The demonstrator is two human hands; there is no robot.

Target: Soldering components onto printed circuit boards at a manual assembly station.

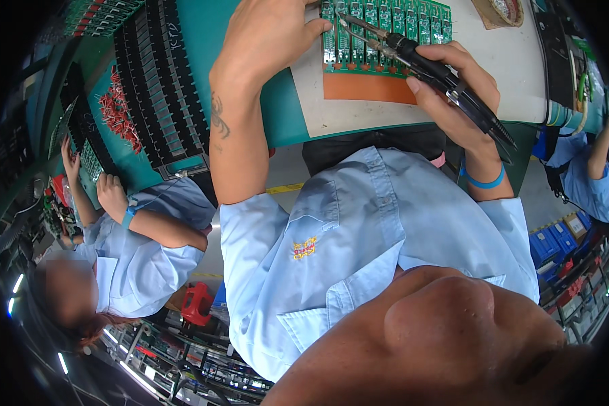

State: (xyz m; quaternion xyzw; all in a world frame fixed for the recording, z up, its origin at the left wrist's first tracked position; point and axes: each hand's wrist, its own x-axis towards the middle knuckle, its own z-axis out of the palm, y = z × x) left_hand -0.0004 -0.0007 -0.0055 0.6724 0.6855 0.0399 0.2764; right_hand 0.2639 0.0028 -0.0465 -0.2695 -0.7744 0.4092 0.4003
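A green circuit board panel, divided into several narrow strips, lies near the top of the view. My left hand is closed at the panel's left edge, its thumb against the board; the other fingers are mostly cut off by the upper rim. In my right hand is a black soldering iron with a thin metal tube along its front. It slants up to the left, its tip over the panel's left strips near my left thumb. Whether the tip touches the board cannot be made out.
Under the panel lies an orange sheet on a pale board over the green table. Black slotted strips and a pile of red parts lie left. A co-worker sits left, another right. A small dish stands top right.
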